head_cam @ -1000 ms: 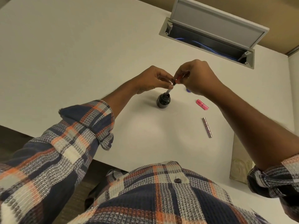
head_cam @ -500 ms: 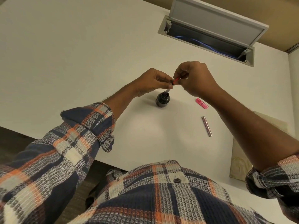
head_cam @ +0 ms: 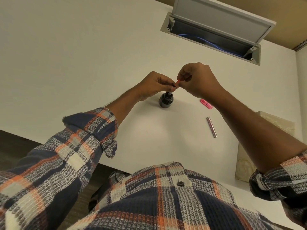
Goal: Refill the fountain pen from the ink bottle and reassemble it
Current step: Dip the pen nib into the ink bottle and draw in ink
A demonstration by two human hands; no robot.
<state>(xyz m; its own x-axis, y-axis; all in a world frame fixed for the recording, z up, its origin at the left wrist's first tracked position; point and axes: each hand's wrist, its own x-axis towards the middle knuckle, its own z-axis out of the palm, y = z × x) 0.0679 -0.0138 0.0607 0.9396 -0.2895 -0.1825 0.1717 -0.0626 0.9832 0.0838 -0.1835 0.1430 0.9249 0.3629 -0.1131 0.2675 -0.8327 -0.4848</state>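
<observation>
Both of our hands meet on the pen (head_cam: 177, 82), just above the ink bottle (head_cam: 166, 102). Our left hand (head_cam: 154, 85) pinches the pen's lower part between thumb and fingertips. Our right hand (head_cam: 197, 80) pinches its red upper end, with the other fingers curled in. The pen stands tilted, its top leaning toward the right hand. Its pale lower end reaches down into the bottle's open mouth; how deep it goes we cannot tell. The dark bottle stands upright on the white table (head_cam: 83, 63), right under the left thumb.

To the right of the bottle, a pink piece (head_cam: 206, 103) lies on the table, partly hidden behind our right wrist. Nearer to us, a slim metallic tube (head_cam: 212, 127) lies flat, apart from both. Beyond the hands, a grey hatch (head_cam: 216, 22) in the tabletop stands open, with blue cables inside. A beige patterned slab (head_cam: 245, 161) lies at the right edge, under our right forearm. Our plaid sleeves (head_cam: 86, 135) are rolled back from the forearms.
</observation>
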